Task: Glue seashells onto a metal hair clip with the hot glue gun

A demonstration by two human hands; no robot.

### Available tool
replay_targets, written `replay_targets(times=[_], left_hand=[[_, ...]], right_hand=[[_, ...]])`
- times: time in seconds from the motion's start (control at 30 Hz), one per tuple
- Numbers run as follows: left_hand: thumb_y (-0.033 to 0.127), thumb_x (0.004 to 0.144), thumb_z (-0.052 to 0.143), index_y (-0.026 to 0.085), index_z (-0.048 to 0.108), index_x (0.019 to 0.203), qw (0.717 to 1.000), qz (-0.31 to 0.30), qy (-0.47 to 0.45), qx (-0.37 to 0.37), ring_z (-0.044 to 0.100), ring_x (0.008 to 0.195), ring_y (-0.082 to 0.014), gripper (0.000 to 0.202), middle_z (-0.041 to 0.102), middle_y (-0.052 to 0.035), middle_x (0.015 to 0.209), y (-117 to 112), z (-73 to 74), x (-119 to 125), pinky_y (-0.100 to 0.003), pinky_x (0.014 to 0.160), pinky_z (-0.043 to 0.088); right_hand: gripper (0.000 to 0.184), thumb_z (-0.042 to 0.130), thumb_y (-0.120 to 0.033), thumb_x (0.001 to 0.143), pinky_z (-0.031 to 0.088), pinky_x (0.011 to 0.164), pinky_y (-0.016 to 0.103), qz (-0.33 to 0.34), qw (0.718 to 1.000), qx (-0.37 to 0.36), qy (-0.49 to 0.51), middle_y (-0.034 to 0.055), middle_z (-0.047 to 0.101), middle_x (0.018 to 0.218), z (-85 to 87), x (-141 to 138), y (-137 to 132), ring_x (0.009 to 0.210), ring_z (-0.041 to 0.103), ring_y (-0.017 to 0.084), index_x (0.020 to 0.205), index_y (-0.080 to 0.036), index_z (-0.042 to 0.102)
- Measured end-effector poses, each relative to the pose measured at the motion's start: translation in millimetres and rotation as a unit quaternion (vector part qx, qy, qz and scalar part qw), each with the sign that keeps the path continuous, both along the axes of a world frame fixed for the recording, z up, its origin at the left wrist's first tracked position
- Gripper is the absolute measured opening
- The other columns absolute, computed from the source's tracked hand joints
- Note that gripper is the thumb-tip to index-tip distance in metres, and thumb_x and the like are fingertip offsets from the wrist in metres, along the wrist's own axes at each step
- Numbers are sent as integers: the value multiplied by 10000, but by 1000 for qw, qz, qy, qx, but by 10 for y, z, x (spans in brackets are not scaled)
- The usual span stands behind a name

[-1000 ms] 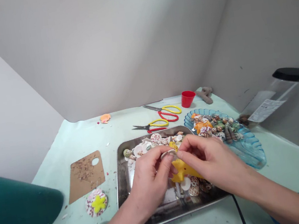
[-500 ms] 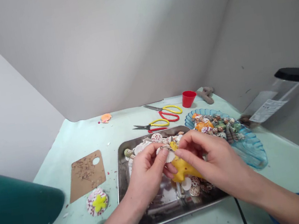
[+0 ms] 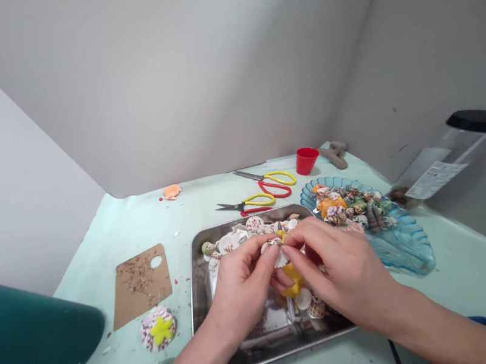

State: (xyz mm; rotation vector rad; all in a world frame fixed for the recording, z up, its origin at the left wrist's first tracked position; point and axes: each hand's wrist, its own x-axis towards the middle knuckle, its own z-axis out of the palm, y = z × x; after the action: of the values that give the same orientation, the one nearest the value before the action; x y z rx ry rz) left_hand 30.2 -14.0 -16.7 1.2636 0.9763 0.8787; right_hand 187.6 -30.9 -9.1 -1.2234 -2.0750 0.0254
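Pinched between the thumb and fingers of my left hand (image 3: 238, 278) is a small white scallop shell (image 3: 279, 257), its ribbed edge hanging down. My right hand (image 3: 341, 265) meets it from the other side, thumb and forefinger pressed together at the shell's top edge. A tiny shiny bit shows there, too small to name. Both hands are above a steel tray (image 3: 253, 362) of shells. Under the fingers lies a yellow starfish (image 3: 294, 281), partly hidden. White shells and a brown-spotted shell (image 3: 316, 308) lie close by in the tray.
Behind the tray lie two pairs of scissors (image 3: 253, 204) and a red cup (image 3: 307, 160). A blue dish (image 3: 413, 247) of shells stands right, near a clear black-lidded jar (image 3: 464, 153). Left are a brown card (image 3: 139, 284), a shell disc with a yellow flower (image 3: 161, 329) and a dark green object (image 3: 27, 333).
My right hand has moved slightly left and inward, so its fingertips now meet the scallop shell and my left fingers. More of the yellow starfish is covered.
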Motion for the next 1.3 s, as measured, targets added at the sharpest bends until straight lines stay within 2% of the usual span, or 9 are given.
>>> replay_targets(times=[0.23,0.4,0.6,0.7,0.97,1.17,1.3], left_hand=[[328,840,546,150,591,925,1000,3,-6,-1,636,558,-138,202,637,8,604,-1,-19,8,-266,584,550],[315,845,541,149,581,879,1000,0,2,6,618,546,-123,174,616,15,593,-11,-17,21,-250,578,542],[348,867,507,166,610,893,995,1,62,75,614,565,-131,210,626,-2,628,-26,-51,-28,-250,580,528],[348,875,494,166,611,916,993,-1,78,87,615,573,-137,220,631,-11,636,-30,-55,-41,-255,577,525],[317,854,539,149,554,936,1000,11,-18,9,618,612,-140,188,635,-6,661,18,-8,-10,-276,601,539],[285,852,554,154,585,932,999,10,-40,14,622,685,-132,156,644,-14,763,34,-17,-15,-252,615,544],[262,853,557,169,605,952,999,7,-37,38,625,705,-123,144,654,-12,813,15,-20,-27,-227,614,542]], right_hand=[[179,466,-171,878,350,530,256,-38,998,32,-44,6,549,666,-48,-28,-21,525,500,103,708,-168,521],[187,457,-181,879,352,529,253,-48,997,27,-51,8,551,658,-76,-30,-47,532,517,108,703,-174,520],[151,464,-183,871,355,534,254,-39,999,-10,-30,3,579,689,-53,-22,-42,536,518,109,727,-190,510],[154,468,-178,870,348,531,257,-38,999,-14,-25,-1,579,682,-30,-23,-31,531,515,107,723,-190,511],[77,492,-217,888,374,536,243,-19,1000,-18,9,3,593,703,-20,-17,-29,548,538,107,832,-173,523],[61,524,-236,871,372,539,249,-44,998,-39,1,7,612,730,-48,-16,2,558,549,115,853,-179,518],[59,514,-218,869,363,539,250,-33,999,-38,3,-2,594,733,-76,-6,14,552,529,110,824,-181,526]])
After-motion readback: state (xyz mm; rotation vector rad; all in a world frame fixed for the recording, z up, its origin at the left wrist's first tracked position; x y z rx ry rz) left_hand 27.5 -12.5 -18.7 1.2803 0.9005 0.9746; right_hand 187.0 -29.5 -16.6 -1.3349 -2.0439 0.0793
